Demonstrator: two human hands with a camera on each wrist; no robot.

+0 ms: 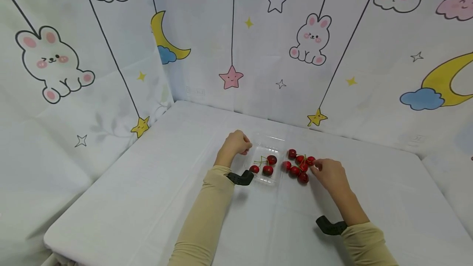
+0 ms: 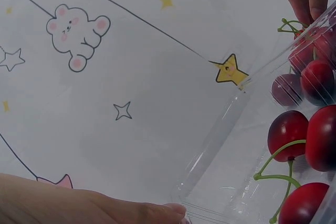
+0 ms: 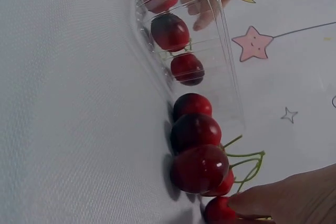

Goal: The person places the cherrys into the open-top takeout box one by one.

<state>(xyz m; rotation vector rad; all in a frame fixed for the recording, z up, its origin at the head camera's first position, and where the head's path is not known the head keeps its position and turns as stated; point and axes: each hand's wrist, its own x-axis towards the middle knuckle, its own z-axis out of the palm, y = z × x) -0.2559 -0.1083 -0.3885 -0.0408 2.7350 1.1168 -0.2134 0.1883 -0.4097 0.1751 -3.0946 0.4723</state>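
Note:
A clear plastic box [image 1: 275, 138] stands on the table with 3 red cherries [image 1: 267, 170] and their green stems inside. My left hand [image 1: 235, 143] is at the box's left side, its fingertips pinching the rim. In the left wrist view a finger [image 2: 157, 212] of it touches the box corner. To the right of the box lies a pile of several cherries [image 1: 294, 171], joined by stems. My right hand [image 1: 330, 173] pinches a cherry [image 3: 219, 211] at the pile's right edge; its fingers partly cover that cherry in the right wrist view.
A white cloth covers the table [image 1: 148, 192]. Behind and to the left hangs a pale curtain [image 1: 207, 24] printed with rabbits, stars and moons. A black strap mount [image 1: 241, 178] sits on the left wrist and another strap mount [image 1: 330, 226] on the right.

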